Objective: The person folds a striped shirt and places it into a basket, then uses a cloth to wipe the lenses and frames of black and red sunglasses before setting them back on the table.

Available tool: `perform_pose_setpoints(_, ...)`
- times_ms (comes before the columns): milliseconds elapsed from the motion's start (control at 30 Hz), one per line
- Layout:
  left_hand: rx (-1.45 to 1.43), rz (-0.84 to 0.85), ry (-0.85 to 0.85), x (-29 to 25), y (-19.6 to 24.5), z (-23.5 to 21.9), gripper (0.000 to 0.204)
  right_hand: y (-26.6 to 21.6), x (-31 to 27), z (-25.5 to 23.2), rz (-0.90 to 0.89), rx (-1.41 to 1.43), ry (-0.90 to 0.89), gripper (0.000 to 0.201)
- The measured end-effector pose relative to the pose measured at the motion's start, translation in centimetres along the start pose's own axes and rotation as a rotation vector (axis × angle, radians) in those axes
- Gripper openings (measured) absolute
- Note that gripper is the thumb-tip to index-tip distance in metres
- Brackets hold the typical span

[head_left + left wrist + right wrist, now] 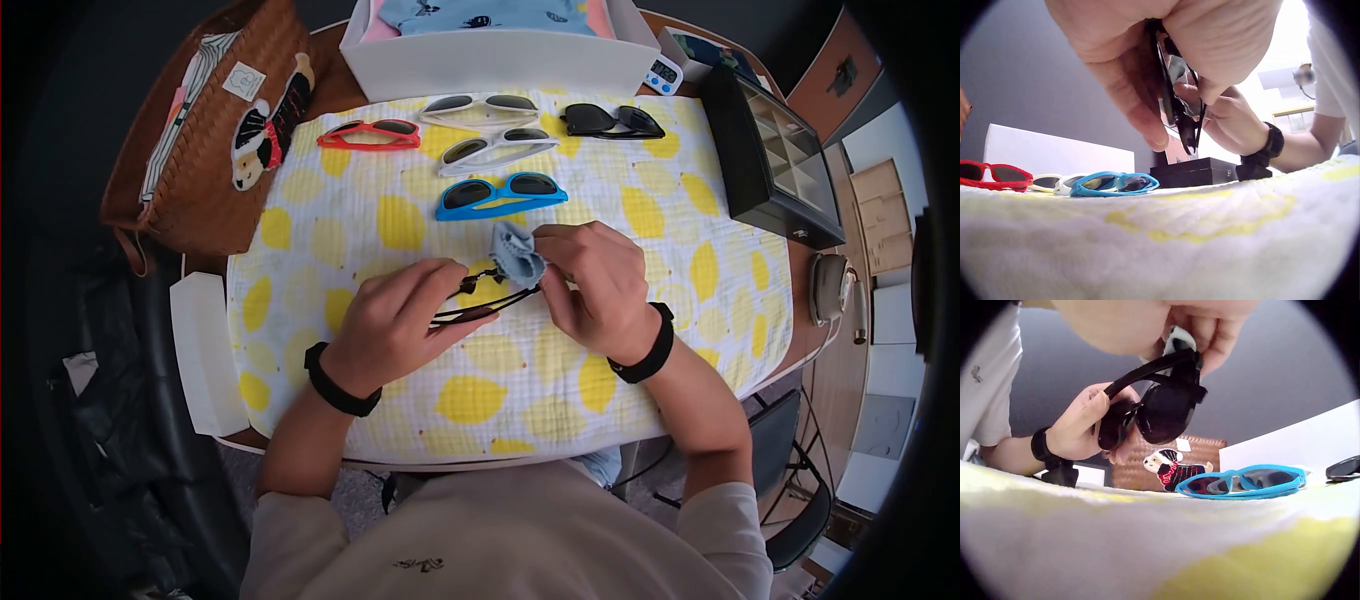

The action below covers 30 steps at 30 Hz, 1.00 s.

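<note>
Black sunglasses (1163, 415) are held above the lemon-print cloth (470, 400) between both hands. My left hand (385, 320) grips one end of the frame, its thumb and fingers on either side in the left wrist view. With my right hand (600, 290) I pinch a crumpled grey-blue wiping cloth (515, 255) around the other end of the sunglasses. The right wrist view shows both dark lenses, with a folded temple across them. Just beyond the hands lie blue sunglasses (500, 196), folded on the lemon-print cloth.
Farther back lie red sunglasses (370, 134), two white pairs and another black pair (612, 121). A white box (500, 62) stands behind them, a woven bag (215, 130) at left and a black compartment case (775, 160) at right. A white block (207, 355) sits at the left edge.
</note>
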<state>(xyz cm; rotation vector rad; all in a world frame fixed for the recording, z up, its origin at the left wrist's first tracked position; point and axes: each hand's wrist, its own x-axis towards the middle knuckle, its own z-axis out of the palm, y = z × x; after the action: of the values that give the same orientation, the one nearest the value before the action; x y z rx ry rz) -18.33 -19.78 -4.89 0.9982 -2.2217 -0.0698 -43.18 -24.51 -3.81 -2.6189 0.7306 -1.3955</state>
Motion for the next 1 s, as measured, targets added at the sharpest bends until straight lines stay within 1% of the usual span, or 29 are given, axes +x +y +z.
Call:
perform_pose_setpoints(33, -0.028, -0.026, -0.005, -0.01, 0.06, 0.0, 0.05, 0.03, 0.05, -0.1, 0.042, 0.002, 0.017, 0.031)
perform_pose_setpoints(67, -0.056, -0.054, -0.011, -0.04, 0.11, 0.06, 0.051, 0.14, -0.1, -0.1, 0.042, 0.0, 0.017, 0.031)
perform_pose_setpoints(133, -0.048, -0.052, -0.017, -0.09, 0.1, 0.12, 0.049, 0.22, -0.68, 0.12, 0.114, -0.021, 0.049, 0.038)
perform_pose_setpoints(167, -0.036, -0.048, -0.021, -0.07, 0.05, 0.09, 0.048, 0.08, -0.68, 0.17, 0.116, -0.019, 0.049, 0.038)
perform_pose_setpoints(233, -0.009, -0.023, -0.013, 0.09, -0.27, -0.01, 0.046, -0.15, -0.31, 0.1, 0.123, -0.084, 0.171, 0.046)
perform_pose_setpoints(300, 0.016, 0.001, -0.006, 0.26, -0.41, -0.02, 0.045, 0.04, 0.04, -0.21, 0.104, -0.097, 0.183, 0.05)
perform_pose_setpoints(333, -0.015, -0.043, -0.018, 0.35, -0.38, -0.07, 0.042, 0.11, 0.05, -0.31, 0.087, -0.109, 0.193, 0.054)
perform_pose_setpoints(367, -0.047, -0.087, -0.03, 0.38, -0.36, -0.1, 0.039, 0.15, -0.12, -0.39, 0.089, -0.108, 0.193, 0.054)
perform_pose_setpoints(467, -0.066, -0.099, -0.007, 0.38, -0.54, -0.05, 0.034, 0.3, -0.27, -0.52, 0.122, -0.157, 0.144, 0.054)
perform_pose_setpoints(600, -0.064, -0.096, -0.008, 0.55, -0.42, -0.27, 0.032, 0.39, -0.23, -0.3, 0.131, -0.095, 0.126, 0.046)
perform_pose_setpoints(667, -0.082, -0.132, 0.005, 0.61, -0.29, -0.33, 0.03, 0.24, -0.17, -0.31, 0.133, -0.081, 0.109, 0.043)
perform_pose_setpoints(733, -0.083, -0.139, 0.006, 0.66, -0.25, -0.43, 0.03, -0.27, 0.1, -0.39, 0.181, -0.046, 0.064, 0.039)
perform_pose_setpoints(767, -0.084, -0.146, 0.005, 0.66, -0.25, -0.46, 0.03, -0.32, 0.08, -0.33, 0.18, -0.046, 0.064, 0.039)
perform_pose_setpoints(833, -0.085, -0.137, 0.015, 0.57, -0.44, -0.28, 0.03, -0.31, -0.08, -0.16, 0.215, -0.061, 0.011, 0.045)
perform_pose_setpoints(1000, -0.092, -0.131, 0.029, 0.62, -0.35, -0.25, 0.031, 0.31, -0.37, 0.34, 0.186, -0.105, -0.011, 0.046)
